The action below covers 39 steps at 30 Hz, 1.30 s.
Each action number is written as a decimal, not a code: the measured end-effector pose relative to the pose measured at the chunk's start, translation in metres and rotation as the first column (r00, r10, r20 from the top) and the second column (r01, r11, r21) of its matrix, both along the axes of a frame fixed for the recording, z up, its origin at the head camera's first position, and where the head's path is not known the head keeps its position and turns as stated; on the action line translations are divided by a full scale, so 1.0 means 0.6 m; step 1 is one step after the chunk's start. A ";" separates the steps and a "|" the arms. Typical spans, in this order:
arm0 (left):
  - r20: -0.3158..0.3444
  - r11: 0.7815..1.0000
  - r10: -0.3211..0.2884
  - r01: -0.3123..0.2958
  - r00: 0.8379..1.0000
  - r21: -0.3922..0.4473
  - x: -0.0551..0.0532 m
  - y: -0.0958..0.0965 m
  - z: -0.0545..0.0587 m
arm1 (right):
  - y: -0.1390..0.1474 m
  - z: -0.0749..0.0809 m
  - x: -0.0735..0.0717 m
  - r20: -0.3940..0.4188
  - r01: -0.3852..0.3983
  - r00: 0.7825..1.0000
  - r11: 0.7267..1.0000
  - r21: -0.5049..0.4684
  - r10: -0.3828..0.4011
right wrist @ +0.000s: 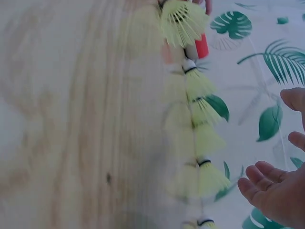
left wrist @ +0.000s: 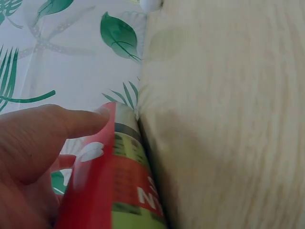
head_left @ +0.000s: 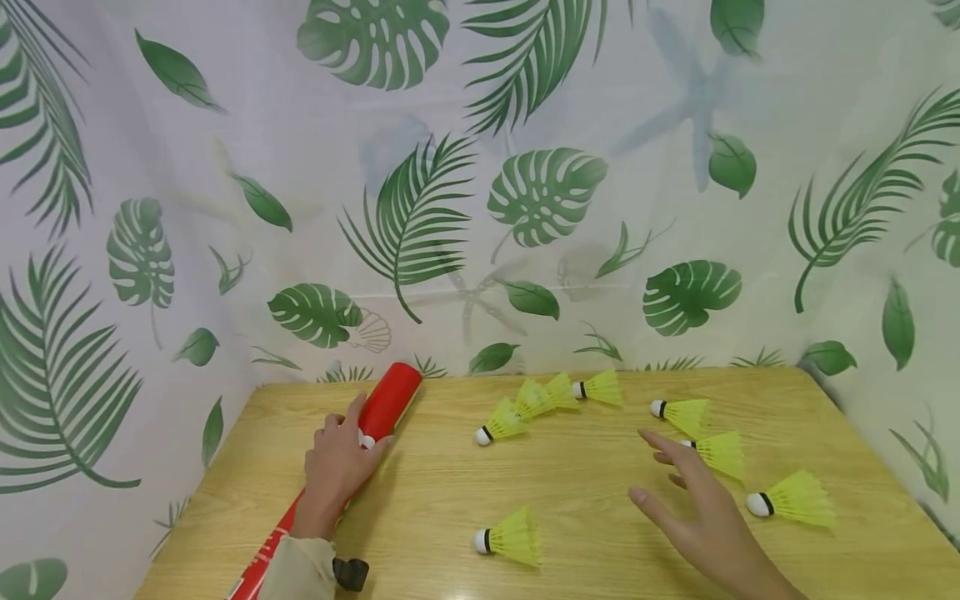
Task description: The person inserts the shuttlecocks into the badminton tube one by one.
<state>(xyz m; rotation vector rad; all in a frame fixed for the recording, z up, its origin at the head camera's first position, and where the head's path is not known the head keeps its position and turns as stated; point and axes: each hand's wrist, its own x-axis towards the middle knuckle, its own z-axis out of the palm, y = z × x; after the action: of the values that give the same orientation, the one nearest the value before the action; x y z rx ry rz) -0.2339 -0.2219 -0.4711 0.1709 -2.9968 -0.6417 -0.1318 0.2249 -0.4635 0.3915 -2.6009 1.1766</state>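
Observation:
My left hand (head_left: 341,458) grips a long red shuttlecock tube (head_left: 392,398) that lies slanted on the left of the table. In the left wrist view, the thumb lies along the red side of the tube (left wrist: 90,191), beside a clear strip with yellow-green showing inside. My right hand (head_left: 701,508) is held over the right side of the table, fingers spread and nothing in them. It partly covers a yellow shuttlecock (head_left: 722,454) with a white head. Another shuttlecock (head_left: 795,500) lies to its right, and one more (head_left: 681,414) just beyond the fingertips.
A slanting row of several yellow shuttlecocks (head_left: 534,400) lies toward the back of the wooden table (head_left: 442,492), with another shuttlecock (head_left: 600,388) at its right end. A single shuttlecock (head_left: 513,537) lies near the front middle. A leaf-patterned cloth (head_left: 450,250) hangs behind the table.

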 end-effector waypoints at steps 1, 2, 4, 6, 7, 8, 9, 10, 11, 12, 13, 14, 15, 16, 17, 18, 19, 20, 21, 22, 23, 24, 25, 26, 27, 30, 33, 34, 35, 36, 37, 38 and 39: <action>0.004 1.000 0.008 -0.008 1.000 0.000 0.000 0.000 -0.002 | -0.008 -0.002 0.002 0.010 -0.014 1.000 1.000 -0.013 0.014; 0.008 1.000 0.014 -0.014 1.000 0.000 0.001 0.000 -0.004 | -0.015 -0.005 0.003 0.020 -0.027 0.999 0.999 -0.025 0.027; 0.006 1.000 0.019 -0.019 1.000 0.000 0.002 0.000 -0.005 | -0.029 -0.008 0.007 0.044 -0.046 0.998 0.998 -0.045 0.048; -0.004 1.000 0.018 -0.018 1.000 -0.004 0.003 -0.001 -0.006 | -0.041 -0.011 0.010 0.080 -0.060 0.995 0.995 -0.074 0.066; -0.010 1.000 0.017 -0.018 1.000 -0.009 0.003 -0.001 -0.007 | -0.047 -0.012 0.011 0.105 -0.068 0.991 0.993 -0.093 0.077; -0.015 1.000 0.015 -0.015 1.000 -0.013 0.003 -0.001 -0.007 | -0.052 -0.013 0.012 0.135 -0.076 0.987 0.990 -0.118 0.092; -0.020 1.000 0.011 -0.012 1.000 -0.017 0.003 -0.002 -0.007 | -0.058 -0.013 0.012 0.167 -0.083 0.980 0.986 -0.144 0.107; -0.023 1.000 0.009 -0.010 1.000 -0.021 0.003 -0.003 -0.007 | -0.063 -0.014 0.013 0.195 -0.090 0.973 0.981 -0.169 0.123; -0.024 1.000 0.007 -0.008 1.000 -0.024 0.003 -0.003 -0.007 | -0.069 -0.014 0.012 0.222 -0.097 0.965 0.977 -0.191 0.139; -0.025 1.000 0.006 -0.007 1.000 -0.023 0.003 -0.003 -0.007 | -0.074 -0.014 0.012 0.248 -0.102 0.957 0.973 -0.209 0.154; -0.022 1.000 0.003 -0.003 1.000 -0.022 0.003 -0.003 -0.007 | -0.079 -0.015 0.012 0.271 -0.106 0.948 0.970 -0.221 0.165; -0.019 1.000 -0.001 0.000 1.000 -0.020 0.002 -0.003 -0.007 | -0.084 -0.015 0.011 0.292 -0.107 0.941 0.967 -0.230 0.173; -0.015 1.000 -0.005 0.004 1.000 -0.016 0.002 -0.002 -0.006 | -0.088 -0.015 0.011 0.307 -0.111 0.934 0.966 -0.235 0.182; -0.010 1.000 -0.008 0.008 1.000 -0.015 0.002 -0.001 -0.006 | -0.093 -0.015 0.010 0.321 -0.115 0.928 0.964 -0.239 0.190; -0.008 1.000 -0.012 0.012 1.000 -0.011 0.002 0.000 -0.005 | -0.097 -0.016 0.010 0.335 -0.120 0.921 0.963 -0.243 0.199; -0.008 1.000 -0.019 0.018 1.000 -0.010 0.002 0.001 -0.004 | -0.101 -0.017 0.010 0.346 -0.126 0.914 0.961 -0.247 0.209; -0.013 1.000 -0.026 0.026 1.000 -0.011 0.002 0.002 -0.003 | -0.104 -0.017 0.010 0.352 -0.137 0.909 0.957 -0.257 0.224; -0.023 0.999 -0.034 0.033 0.999 -0.015 0.002 0.003 -0.002 | -0.108 -0.018 0.009 0.355 -0.149 0.903 0.951 -0.270 0.243; -0.037 0.999 -0.044 0.043 0.998 -0.022 0.002 0.005 -0.001 | -0.111 -0.019 0.009 0.356 -0.162 0.898 0.946 -0.281 0.259; -0.055 0.998 -0.054 0.053 0.997 -0.032 0.002 0.006 0.000 | -0.113 -0.020 0.009 0.356 -0.171 0.894 0.941 -0.293 0.273; -0.078 0.997 -0.065 0.062 0.995 -0.037 0.001 0.008 0.001 | -0.116 -0.021 0.009 0.354 -0.179 0.891 0.936 -0.304 0.285; -0.100 0.997 -0.075 0.071 0.992 -0.041 0.001 0.010 0.003 | -0.119 -0.022 0.009 0.351 -0.187 0.888 0.931 -0.313 0.296; -0.123 0.996 -0.082 0.077 0.989 -0.044 0.000 0.012 0.006 | -0.121 -0.023 0.010 0.344 -0.195 0.887 0.926 -0.322 0.307; -0.143 0.996 -0.087 0.082 0.986 -0.041 0.001 0.015 0.009 | -0.123 -0.024 0.010 0.338 -0.202 0.888 0.924 -0.326 0.313; -0.164 0.996 -0.091 0.086 0.982 -0.034 0.001 0.018 0.012 | -0.125 -0.025 0.010 0.335 -0.206 0.887 0.921 -0.332 0.319; -0.224 0.995 -0.093 0.098 0.970 0.010 0.004 0.026 0.027 | -0.131 -0.028 0.011 0.318 -0.227 0.883 0.908 -0.351 0.344; -0.288 0.992 -0.104 0.122 0.952 0.046 0.006 0.033 0.043 | -0.135 -0.031 0.012 0.308 -0.238 0.881 0.899 -0.366 0.359; -0.310 0.990 -0.108 0.131 0.945 0.054 0.006 0.035 0.047 | -0.137 -0.032 0.012 0.304 -0.242 0.881 0.898 -0.368 0.362; -0.333 0.988 -0.115 0.144 0.936 0.062 0.007 0.037 0.051 | -0.139 -0.033 0.012 0.302 -0.246 0.880 0.897 -0.369 0.365; -0.357 0.985 -0.124 0.158 0.926 0.067 0.007 0.039 0.055 | -0.140 -0.034 0.012 0.301 -0.250 0.879 0.896 -0.368 0.369; -0.384 0.982 -0.133 0.174 0.914 0.074 0.007 0.041 0.058 | -0.142 -0.036 0.012 0.300 -0.255 0.877 0.894 -0.368 0.374; -0.411 0.978 -0.142 0.191 0.900 0.081 0.008 0.043 0.062 | -0.144 -0.037 0.012 0.302 -0.261 0.874 0.892 -0.369 0.380; -0.442 0.974 -0.151 0.209 0.884 0.084 0.008 0.045 0.065 | -0.145 -0.038 0.012 0.303 -0.266 0.871 0.890 -0.371 0.387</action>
<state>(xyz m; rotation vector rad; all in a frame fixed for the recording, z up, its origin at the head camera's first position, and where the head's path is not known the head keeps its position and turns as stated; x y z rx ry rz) -0.2291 -0.1948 -0.4321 -0.2226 -2.5566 -0.7745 -0.1245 0.1378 -0.4861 0.6178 -2.6385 1.9288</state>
